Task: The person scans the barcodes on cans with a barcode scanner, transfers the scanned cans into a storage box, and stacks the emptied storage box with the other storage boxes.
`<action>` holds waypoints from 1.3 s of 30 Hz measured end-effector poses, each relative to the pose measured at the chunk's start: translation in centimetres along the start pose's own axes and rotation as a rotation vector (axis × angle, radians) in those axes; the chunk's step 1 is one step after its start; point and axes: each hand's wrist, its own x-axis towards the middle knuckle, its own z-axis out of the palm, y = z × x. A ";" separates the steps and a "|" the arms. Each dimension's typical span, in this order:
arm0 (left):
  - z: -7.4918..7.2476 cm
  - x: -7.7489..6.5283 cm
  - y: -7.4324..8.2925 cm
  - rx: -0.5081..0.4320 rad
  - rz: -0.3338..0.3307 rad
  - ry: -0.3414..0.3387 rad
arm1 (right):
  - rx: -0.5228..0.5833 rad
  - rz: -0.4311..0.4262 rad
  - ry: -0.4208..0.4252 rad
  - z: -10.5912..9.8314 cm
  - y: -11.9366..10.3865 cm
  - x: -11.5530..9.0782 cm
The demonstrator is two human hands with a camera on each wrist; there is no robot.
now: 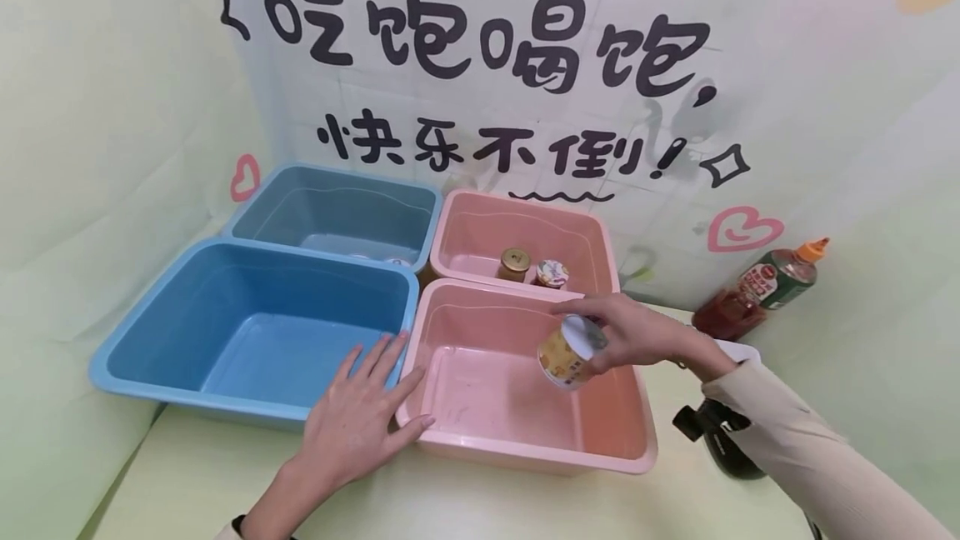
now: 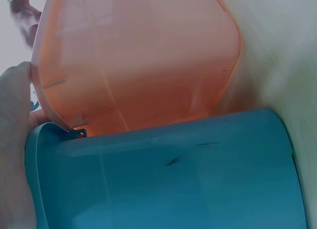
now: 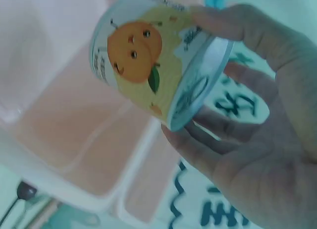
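Observation:
My right hand [image 1: 637, 327] holds a small pull-tab can [image 1: 564, 354], tilted, over the front pink basin [image 1: 487, 398]. In the right wrist view, the can's yellow and white label shows a smiling orange [image 3: 134, 51], and thumb and fingertips grip it near its ring-pull end. My left hand [image 1: 352, 415] lies with fingers spread across the meeting rims of that basin and the front blue basin [image 1: 172, 394]. From the left wrist, the outer walls of the pink basin [image 2: 143, 55] and blue basin [image 2: 163, 179] show side by side.
Behind stand a second blue basin [image 1: 337, 202] and a second pink basin [image 1: 525, 211], the latter with a gold-lidded jar [image 1: 514, 263] and a patterned-lid jar [image 1: 552, 273]. Right of them are an orange-capped sauce bottle [image 1: 757, 290] and a black object [image 1: 723, 440], partly behind the right sleeve.

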 end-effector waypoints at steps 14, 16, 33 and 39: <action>0.0 0.1 -0.1 -0.003 0.000 -0.018 | -0.068 0.024 0.162 -2.9 1.3 -6.4; 0.0 0.1 -0.1 -0.006 -0.002 -0.023 | -0.096 0.040 0.191 -3.0 1.6 -7.3; 0.0 -0.1 -0.1 0.002 -0.002 -0.023 | -0.256 0.127 0.262 -2.1 4.9 -14.5; 0.0 0.0 -0.1 0.002 0.006 -0.017 | -0.195 0.206 0.212 -0.5 6.3 -15.9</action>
